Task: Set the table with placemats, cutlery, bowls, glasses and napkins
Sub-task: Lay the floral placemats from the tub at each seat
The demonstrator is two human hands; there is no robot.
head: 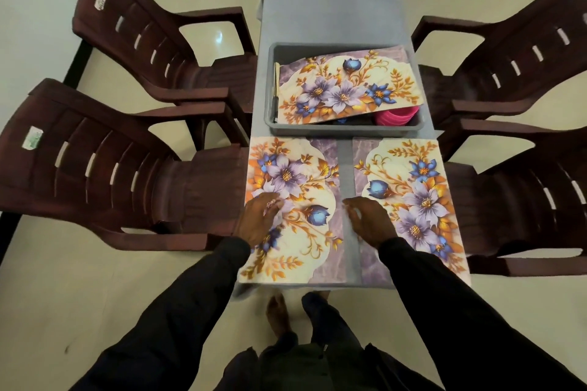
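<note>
A: Where do the person's hands sit?

B: Low in the frame. The left hand (260, 219) lies flat with its fingers straight, pressing the left placemat (295, 174) onto the counter (330, 16). The right hand (370, 220) rests at the inner edge of the right placemat (422, 200). Its fingers are loosely bent and blurred, so whether they nip that edge cannot be told.

A: And the next mat?

B: A third placemat (346, 89) lies in the grey bin (346, 131), directly above both hands in the frame, just beyond the two laid mats. Its long axis runs left to right, slightly tilted, and its right end is propped over the pink bowls (397, 116). It sits a little right of centre, so the right hand looks nearer — a straight reach up the frame.
</note>
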